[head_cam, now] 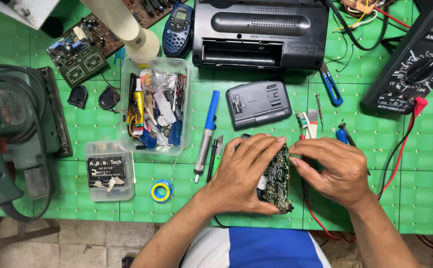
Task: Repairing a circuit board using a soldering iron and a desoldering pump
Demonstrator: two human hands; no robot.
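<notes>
Left hand (244, 173) and right hand (333, 171), fingers clamped on an upright circuit board (277, 179), near the counter's (186, 198) front edge

black-labelled clear box (109, 171), grey handset screen (180, 15)

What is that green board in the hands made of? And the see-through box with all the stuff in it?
The circuit board looks like stiff green laminate, probably fibreglass, studded with small shiny metal parts. The clear tub looks like thin plastic: its contents show through its glossy walls.
</notes>
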